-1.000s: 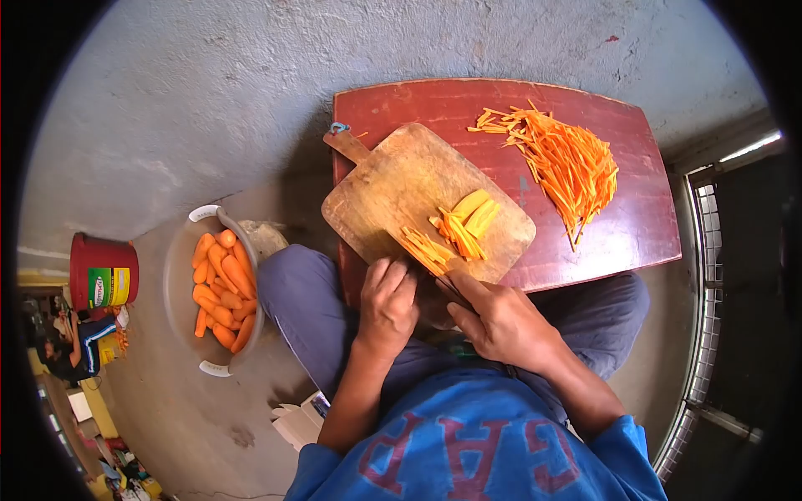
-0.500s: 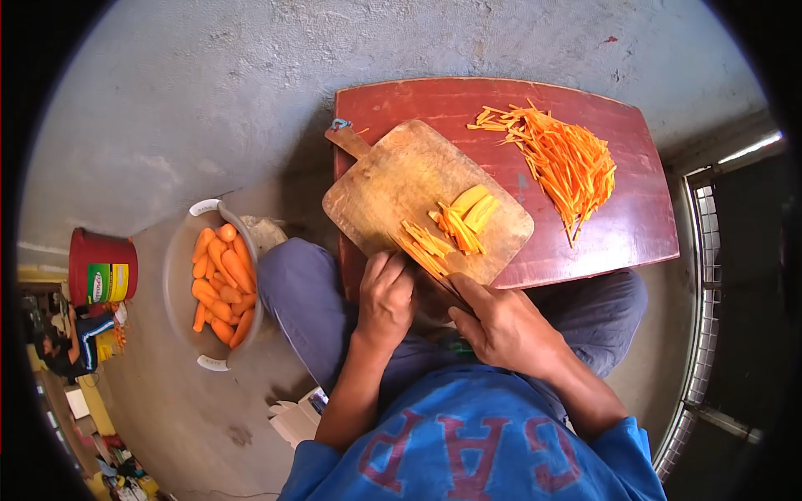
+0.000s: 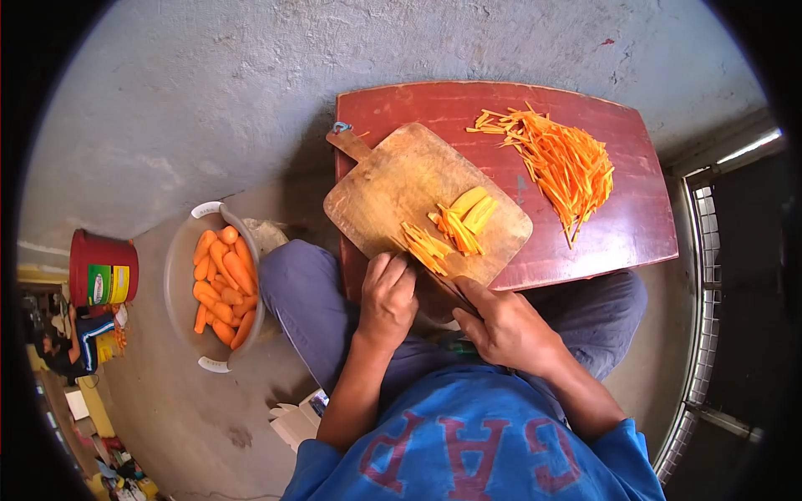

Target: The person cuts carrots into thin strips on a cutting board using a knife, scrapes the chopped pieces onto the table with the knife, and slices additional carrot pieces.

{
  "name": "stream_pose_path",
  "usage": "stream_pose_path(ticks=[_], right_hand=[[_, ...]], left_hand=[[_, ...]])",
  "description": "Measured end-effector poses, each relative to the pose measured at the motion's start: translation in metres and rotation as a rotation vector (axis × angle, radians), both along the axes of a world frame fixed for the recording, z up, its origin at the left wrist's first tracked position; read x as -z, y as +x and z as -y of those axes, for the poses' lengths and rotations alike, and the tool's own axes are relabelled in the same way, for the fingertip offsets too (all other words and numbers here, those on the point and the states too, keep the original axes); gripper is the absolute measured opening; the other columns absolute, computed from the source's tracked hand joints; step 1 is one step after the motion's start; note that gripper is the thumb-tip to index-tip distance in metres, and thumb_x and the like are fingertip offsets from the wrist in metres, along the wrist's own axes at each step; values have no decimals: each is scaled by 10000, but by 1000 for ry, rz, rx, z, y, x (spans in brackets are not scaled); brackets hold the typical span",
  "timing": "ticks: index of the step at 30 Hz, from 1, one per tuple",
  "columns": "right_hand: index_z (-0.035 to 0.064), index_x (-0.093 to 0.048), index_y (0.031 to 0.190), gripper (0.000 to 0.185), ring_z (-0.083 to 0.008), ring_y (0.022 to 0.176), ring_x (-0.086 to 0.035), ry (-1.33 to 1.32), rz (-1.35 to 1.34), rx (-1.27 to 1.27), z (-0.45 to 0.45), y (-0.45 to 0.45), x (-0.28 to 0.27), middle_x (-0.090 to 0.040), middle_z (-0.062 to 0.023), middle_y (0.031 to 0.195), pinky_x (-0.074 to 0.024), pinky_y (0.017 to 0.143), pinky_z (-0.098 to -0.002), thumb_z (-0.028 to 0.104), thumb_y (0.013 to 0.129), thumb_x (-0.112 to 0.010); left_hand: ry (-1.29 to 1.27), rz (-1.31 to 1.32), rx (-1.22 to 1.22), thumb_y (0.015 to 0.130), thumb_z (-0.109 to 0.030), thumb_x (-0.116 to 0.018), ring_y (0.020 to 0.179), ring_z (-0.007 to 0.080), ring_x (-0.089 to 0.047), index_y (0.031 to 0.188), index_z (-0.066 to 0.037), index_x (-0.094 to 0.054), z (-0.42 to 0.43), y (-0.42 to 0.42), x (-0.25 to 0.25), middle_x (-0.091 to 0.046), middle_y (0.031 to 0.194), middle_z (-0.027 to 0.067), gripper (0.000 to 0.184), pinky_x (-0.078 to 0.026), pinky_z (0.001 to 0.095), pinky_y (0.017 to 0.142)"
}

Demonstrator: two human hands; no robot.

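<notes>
My right hand (image 3: 516, 331) is closed around a knife (image 3: 454, 292), its dark narrow blade pointing up and left along the near edge of the wooden cutting board (image 3: 384, 188). Fingers curled, my left hand (image 3: 388, 301) rests at that same edge, close to the blade; what lies under its fingertips is hidden. Just beyond the blade is a small bunch of cut carrot strips (image 3: 423, 247). Farther up the board lie carrot slices (image 3: 476, 210) beside a second heap of strips (image 3: 456, 229).
A red table (image 3: 576, 267) carries the board and a large pile of carrot strips (image 3: 572, 167). Left of my knee, a tub (image 3: 174, 288) holds several whole peeled carrots (image 3: 227, 284). A red bucket (image 3: 85, 250) and another person (image 3: 83, 342) are farther left.
The knife and my right hand have shifted slightly, and the strips beside the blade lie a little differently. My left hand stays nearly in place, still curled.
</notes>
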State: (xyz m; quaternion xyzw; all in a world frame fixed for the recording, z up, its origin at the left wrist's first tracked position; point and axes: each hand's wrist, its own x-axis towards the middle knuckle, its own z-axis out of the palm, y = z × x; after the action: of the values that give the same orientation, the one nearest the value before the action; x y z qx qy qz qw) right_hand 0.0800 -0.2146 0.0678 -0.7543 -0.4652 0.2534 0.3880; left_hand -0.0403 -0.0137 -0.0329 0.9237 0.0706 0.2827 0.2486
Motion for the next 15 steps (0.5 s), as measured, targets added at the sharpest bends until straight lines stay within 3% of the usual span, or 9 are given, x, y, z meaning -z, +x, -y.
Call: stream_pose_path(ticks=[7,15], right_hand=[[-40,-627,1453,432,-571,953,-753,-93,-50,-35,0,4,-8,-755,-351,1011,-608,819,-610,75,1054,-748],[-32,-573,1535,515,-557,1025,-759,-91,-29,-40,1,-6,-1,-770,-343,1082,-610,862,-603,83,1062,-743]], left_hand=[[2,-7,-13,785,115,-674,1141,443,-668,1032,64,-754,2,-1,0,-725,1175,203,264,-585,543,1032],[4,-25,3,752,108,-680,1023,441,-629,957,49,-714,0,-2,3,-670,1063,195,216,-568,555,934]])
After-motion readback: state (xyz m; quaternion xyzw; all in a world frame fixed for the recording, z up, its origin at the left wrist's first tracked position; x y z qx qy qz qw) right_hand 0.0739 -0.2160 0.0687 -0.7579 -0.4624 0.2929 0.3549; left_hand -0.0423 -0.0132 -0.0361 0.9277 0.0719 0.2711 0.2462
